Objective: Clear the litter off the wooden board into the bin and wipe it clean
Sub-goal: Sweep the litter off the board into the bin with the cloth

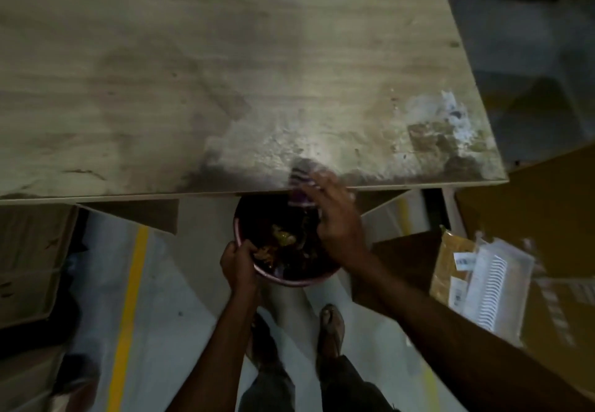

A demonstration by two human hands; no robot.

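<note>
1. Across the top of the frame lies the wooden board [193,73]. It is pale and stained, with a dark smudge along its near edge.
2. At the right end of the board sit white scraps and brown bits of litter [447,115].
3. Just under the near edge, in the middle of the frame, is the round pink bin [289,280]. Its far side is tucked under the board.
4. Inside the bin are brown and yellow bits of rubbish [281,237].
5. The left hand [240,260] holds the bin at its left rim. Its fingers are curled tight round the rim.
6. The right hand [335,218] reaches over the bin to the board's edge. Its fingers look stretched out on a purple striped cloth [301,183].
7. The cloth lies on the edge and hangs down toward the bin. It is blurry, so I cannot tell if the hand grips the cloth or only presses on it.
8. Below the bin, two feet [331,324] in sandals stand on a grey floor [167,282]. A yellow line [128,299] runs down the floor at the lower left.
9. At the right of the frame are brown cardboard boxes [531,212] and a packet [450,260] with white labels.
</note>
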